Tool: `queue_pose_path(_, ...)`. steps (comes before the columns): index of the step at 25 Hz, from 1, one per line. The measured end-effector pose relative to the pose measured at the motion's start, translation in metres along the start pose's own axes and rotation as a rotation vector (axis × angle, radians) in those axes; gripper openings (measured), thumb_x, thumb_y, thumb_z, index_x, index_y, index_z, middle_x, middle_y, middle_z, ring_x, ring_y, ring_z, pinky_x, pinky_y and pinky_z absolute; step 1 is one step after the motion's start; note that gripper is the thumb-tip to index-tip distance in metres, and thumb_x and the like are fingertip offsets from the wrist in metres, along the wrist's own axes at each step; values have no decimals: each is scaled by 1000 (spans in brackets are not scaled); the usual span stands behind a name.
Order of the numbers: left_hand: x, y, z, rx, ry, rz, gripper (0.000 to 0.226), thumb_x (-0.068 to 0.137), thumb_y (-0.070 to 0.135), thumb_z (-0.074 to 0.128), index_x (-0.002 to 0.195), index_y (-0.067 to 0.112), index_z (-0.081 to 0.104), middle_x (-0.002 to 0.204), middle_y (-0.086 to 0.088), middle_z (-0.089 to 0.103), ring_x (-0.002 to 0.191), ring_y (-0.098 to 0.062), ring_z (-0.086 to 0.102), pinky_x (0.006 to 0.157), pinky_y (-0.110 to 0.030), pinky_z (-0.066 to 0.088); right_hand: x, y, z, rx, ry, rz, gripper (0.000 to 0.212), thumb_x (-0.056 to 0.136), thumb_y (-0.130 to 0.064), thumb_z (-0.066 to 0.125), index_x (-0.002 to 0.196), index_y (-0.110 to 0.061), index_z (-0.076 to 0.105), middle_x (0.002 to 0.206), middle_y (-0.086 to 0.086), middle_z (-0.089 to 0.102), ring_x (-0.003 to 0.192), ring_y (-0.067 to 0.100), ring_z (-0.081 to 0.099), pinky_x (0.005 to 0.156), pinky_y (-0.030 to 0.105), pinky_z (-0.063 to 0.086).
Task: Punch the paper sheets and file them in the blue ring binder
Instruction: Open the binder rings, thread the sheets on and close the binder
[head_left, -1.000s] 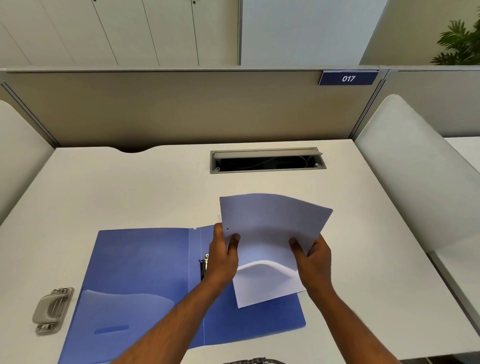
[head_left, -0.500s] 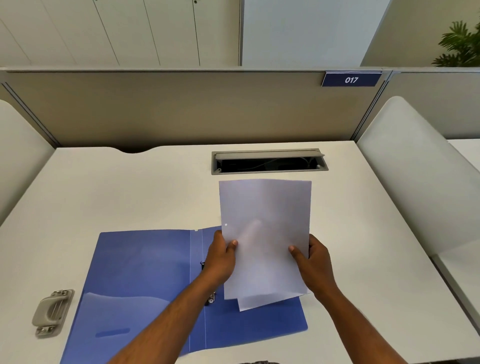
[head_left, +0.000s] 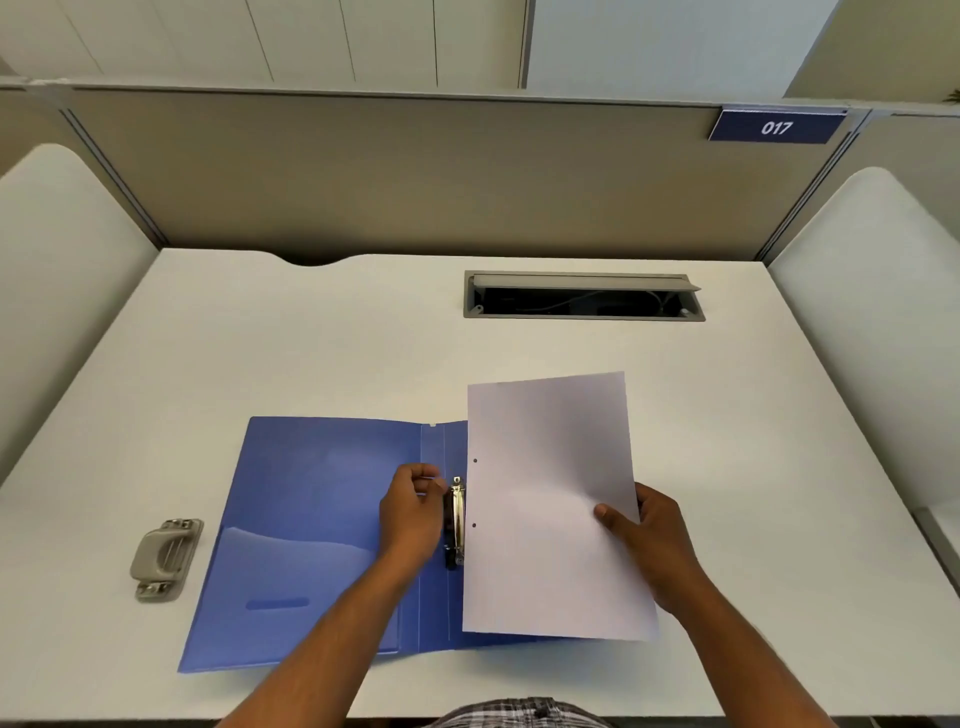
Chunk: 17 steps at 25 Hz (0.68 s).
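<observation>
The paper sheets (head_left: 550, 499), light and floppy with 2 punched holes, hang over the blue binder (head_left: 322, 530) near the tabletop's front edge. The right hand (head_left: 649, 540) pinches their right edge; the left hand (head_left: 413, 512) curls at the metal clip (head_left: 457, 514), its grip unclear. They are best held by opposite edges.

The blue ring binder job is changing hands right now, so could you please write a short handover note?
Left hand: at the ring mechanism by the blue ring binder spine, fingers curled; whether it grips it is unclear.
Right hand: holds the paper sheets by their right edge, over the binder's right half.
Done: two holes show along the sheets' left edge; binder lies open; punch rests left of it.
Left: thread holes onto the rings, close up.
</observation>
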<state>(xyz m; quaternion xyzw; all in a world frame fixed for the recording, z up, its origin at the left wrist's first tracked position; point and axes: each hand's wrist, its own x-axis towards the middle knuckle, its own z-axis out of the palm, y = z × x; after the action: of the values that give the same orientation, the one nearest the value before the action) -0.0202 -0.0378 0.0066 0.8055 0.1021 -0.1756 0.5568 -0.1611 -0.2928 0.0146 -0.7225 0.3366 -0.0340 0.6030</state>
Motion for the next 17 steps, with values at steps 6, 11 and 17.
queue_pose_path(6, 12, -26, -15, 148, -23, 43, 7, 93, 14, 62, 95, 20, 65, 91, 3, 65, 83, -12, 60, 68, -21, 49, -7, 7, 8, -95, -19, 39, 15, 89, -13, 75, 100, -23, 76, 90, -1, 80, 83, 28, 76, 79, 50, 61)
queue_pose_path(11, 25, -25, -6, 237, -93, 118, 9, 93, 15, 61, 100, 18, 67, 90, 3, 66, 82, -12, 60, 70, -21, 47, -2, 5, 22, -227, 34, 27, 16, 87, -21, 75, 103, -24, 74, 93, -4, 78, 83, 25, 74, 81, 50, 62)
queue_pose_path(17, 45, -14, 4, 327, -173, 86, 8, 92, 21, 64, 95, 18, 71, 90, 2, 67, 83, -14, 61, 70, -22, 49, 2, -5, 34, -284, 64, 9, 20, 87, -19, 74, 106, -21, 74, 96, -1, 77, 85, 26, 72, 78, 43, 61)
